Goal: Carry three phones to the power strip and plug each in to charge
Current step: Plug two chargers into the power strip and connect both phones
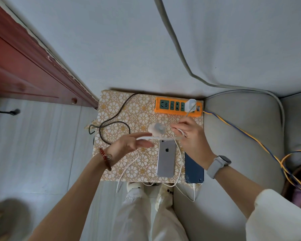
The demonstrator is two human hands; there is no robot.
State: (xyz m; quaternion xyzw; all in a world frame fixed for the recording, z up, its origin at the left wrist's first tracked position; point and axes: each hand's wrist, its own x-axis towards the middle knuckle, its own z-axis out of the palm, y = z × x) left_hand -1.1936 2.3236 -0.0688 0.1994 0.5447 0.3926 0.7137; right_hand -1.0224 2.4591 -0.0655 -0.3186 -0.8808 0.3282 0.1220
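Observation:
An orange power strip [170,106] lies at the far edge of a small table with a floral cover [129,108]. One white charger [191,104] is plugged into its right end. A silver phone [166,158] lies face down mid-table; a blue phone [193,169] lies to its right, partly under my right wrist. My right hand [189,132] pinches a white cable [163,138] that stretches across to my left hand [129,145], whose thumb and fingers hold its other part. A blurred white and grey charger plug [157,129] hovers between the hands.
A black braided cable [111,122] loops over the table's left half. A grey sofa arm [241,136] stands to the right, with yellow and blue wires [250,136] running across it. A red wooden door [24,66] is at the left. My legs stand below the table's near edge.

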